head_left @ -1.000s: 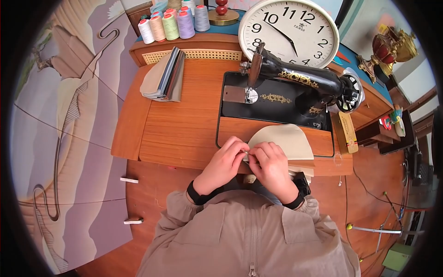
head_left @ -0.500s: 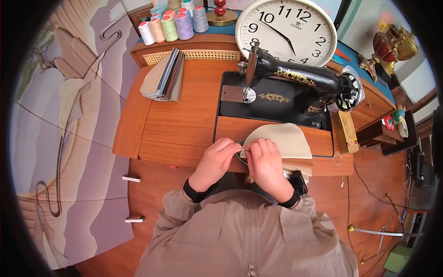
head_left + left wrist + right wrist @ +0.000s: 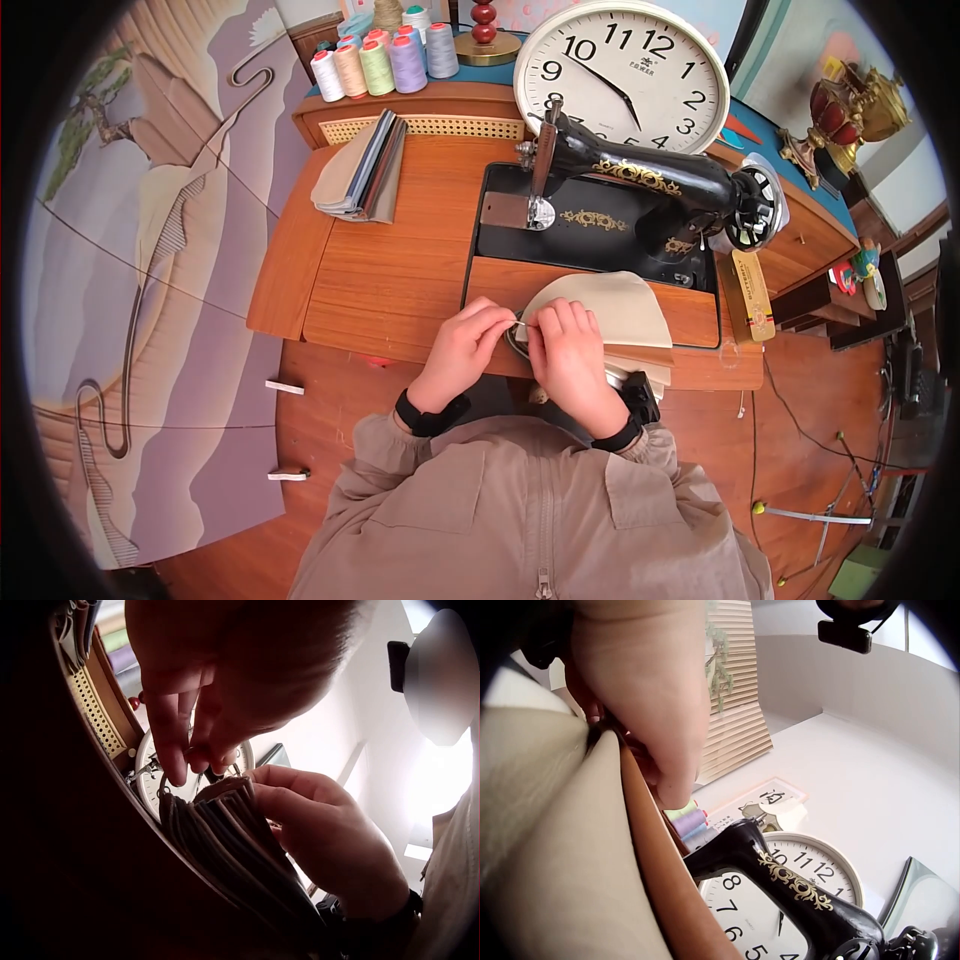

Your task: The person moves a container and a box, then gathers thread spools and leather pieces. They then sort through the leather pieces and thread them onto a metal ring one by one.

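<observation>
A bundle of pale fabric swatches (image 3: 605, 305) with a rounded end overlaps the table's front edge, its layers fanned downward. At its left corner a thin metal ring (image 3: 518, 323) runs between my fingertips. My left hand (image 3: 460, 345) pinches one side of this ring, while my right hand (image 3: 570, 345) pinches the other side, close against the corner. In the left wrist view the many stacked swatch layers (image 3: 232, 832) show edge-on, darker ones among them. There my right hand (image 3: 322, 832) lies along the stack's side. The right wrist view mostly hides the fingertips.
Behind the hands stands a black sewing machine (image 3: 640, 165), with a white wall clock (image 3: 620, 80) leaning beyond it. A second swatch bundle (image 3: 365, 165) lies at the table's back left. Several thread cones (image 3: 380, 65) line the shelf. A yellow box (image 3: 750, 295) sits at the right edge.
Both hands and the swatch bundle have shifted slightly left. The bundle's dark lower layers show more under the fingertips, and the ring stays pinched between the hands.
</observation>
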{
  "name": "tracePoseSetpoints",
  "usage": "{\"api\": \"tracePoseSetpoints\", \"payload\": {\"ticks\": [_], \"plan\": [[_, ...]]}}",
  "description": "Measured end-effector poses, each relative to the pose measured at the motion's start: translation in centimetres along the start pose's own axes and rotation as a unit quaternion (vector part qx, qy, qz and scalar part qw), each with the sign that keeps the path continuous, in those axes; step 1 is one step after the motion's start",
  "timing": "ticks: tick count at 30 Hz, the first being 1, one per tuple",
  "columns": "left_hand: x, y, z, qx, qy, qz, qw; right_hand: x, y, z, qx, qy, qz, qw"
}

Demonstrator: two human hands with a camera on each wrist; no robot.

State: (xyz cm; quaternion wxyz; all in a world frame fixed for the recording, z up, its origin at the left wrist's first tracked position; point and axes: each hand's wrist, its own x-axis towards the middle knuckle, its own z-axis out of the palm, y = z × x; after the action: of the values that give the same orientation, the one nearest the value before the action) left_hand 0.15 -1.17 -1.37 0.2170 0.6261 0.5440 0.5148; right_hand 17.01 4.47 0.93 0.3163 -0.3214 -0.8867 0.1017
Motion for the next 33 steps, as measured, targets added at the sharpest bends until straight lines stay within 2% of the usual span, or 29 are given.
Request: {"api": "tracePoseSetpoints", "payload": {"ticks": [4,11,13,14,16,23,25,27,29,33], "plan": [[0.2,0.5,-0.2,0.057,-0.019,0.051,0.997,0.1,0.0,-0.6,0.019,0.009,-0.012,1.0],[0.1,-0.2,0.3,0.036,0.022,0.036,0.998,0.3,0.0,0.0,0.028,0.009,-0.004,1.0],[0.0,-0.4,0.4,-0.007,0.023,-0.032,0.999,0.5,0.0,0.1,0.025,0.012,-0.001,1.0],[0.1,-0.5,0.3,-0.008,0.024,-0.033,0.999,0.5,0.0,0.2,0.022,0.008,0.006,1.0],[0.2,-0.6,0.1,-0.068,0.01,-0.088,0.994,0.5,0.0,0.3,0.019,0.003,0.012,1.0],[0.7,-1.2,-0.6,-0.056,-0.051,-0.088,0.993,0.1,0.4,-0.9,0.09,0.042,0.058,0.993],[1.0,-0.3,0.4,-0.163,-0.02,-0.104,0.981,0.0,0.4,-1.7,0.139,0.058,0.096,0.984],[1.7,0.7,0.9,-0.163,-0.015,-0.085,0.983,-0.1,0.3,-2.7,0.165,0.066,0.113,0.978],[2.4,1.9,1.0,-0.11,-0.019,-0.033,0.993,-0.1,0.2,-3.9,0.204,0.084,0.117,0.968],[3.2,4.4,1.4,-0.117,-0.005,0.003,0.993,-0.6,0.6,-5.7,0.197,0.102,0.112,0.969]]}}
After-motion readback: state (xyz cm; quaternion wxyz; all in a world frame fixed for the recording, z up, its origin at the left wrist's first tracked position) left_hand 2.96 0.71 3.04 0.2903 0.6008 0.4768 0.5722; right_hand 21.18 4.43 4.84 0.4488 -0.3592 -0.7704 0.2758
